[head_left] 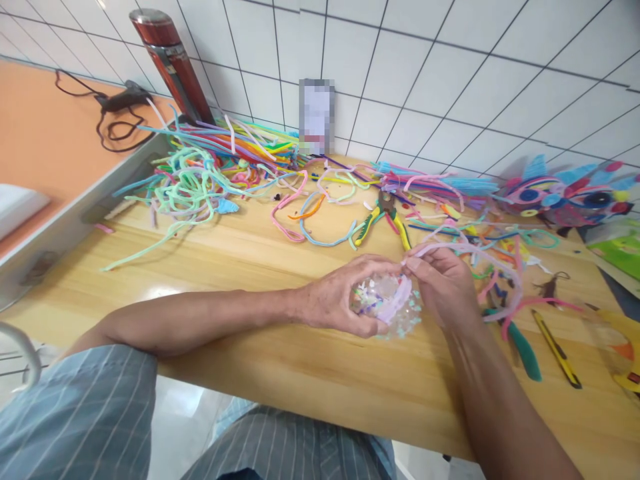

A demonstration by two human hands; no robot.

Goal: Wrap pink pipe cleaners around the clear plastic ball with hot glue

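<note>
My left hand [333,297] is wrapped round a clear, rounded plastic piece [400,320] with small coloured bits on it, above the wooden table. A lilac fuzzy strip [395,303] lies across that piece. At its upper right edge, my right hand [443,280] pinches a long lilac pipe cleaner [483,250] between thumb and fingers. The pipe cleaner's free length curves over and down to the right of my right hand. Yellow-green pliers [384,217] lie spread just beyond both hands.
A tangle of green pipe cleaners [187,180] and coloured bundles lie along the wall. A red flask [173,67] and a phone [317,117] stand behind. At right are a yellow cutter [556,348], a teal-handled tool [525,350] and decorated figures [575,193].
</note>
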